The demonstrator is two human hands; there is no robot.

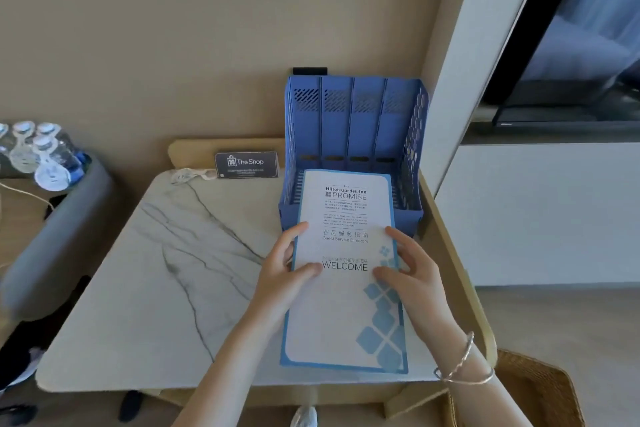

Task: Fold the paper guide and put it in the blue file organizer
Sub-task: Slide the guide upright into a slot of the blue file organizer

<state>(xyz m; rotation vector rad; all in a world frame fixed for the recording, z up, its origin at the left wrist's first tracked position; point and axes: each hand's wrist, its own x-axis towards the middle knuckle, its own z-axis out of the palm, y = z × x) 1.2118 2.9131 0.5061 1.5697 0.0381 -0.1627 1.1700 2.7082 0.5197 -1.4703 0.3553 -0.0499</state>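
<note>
The paper guide (343,305) is a folded white sheet with a blue border, printed with "WELCOME" and blue diamond shapes. Both hands hold it above the marble table. My left hand (287,270) grips its left edge, thumb on top. My right hand (412,270) holds its right edge, fingers spread over the face. The guide's far end reaches over the front lip of the blue file organizer (356,121), which stands at the table's back right with several upright slots, all empty.
A white marble table (166,288) with a wooden rim carries a dark "The Shop" card (246,164) and a coiled white cord (187,176). Water bottles (41,156) stand at the left, beside a grey chair (59,232). A woven basket (526,392) sits at bottom right.
</note>
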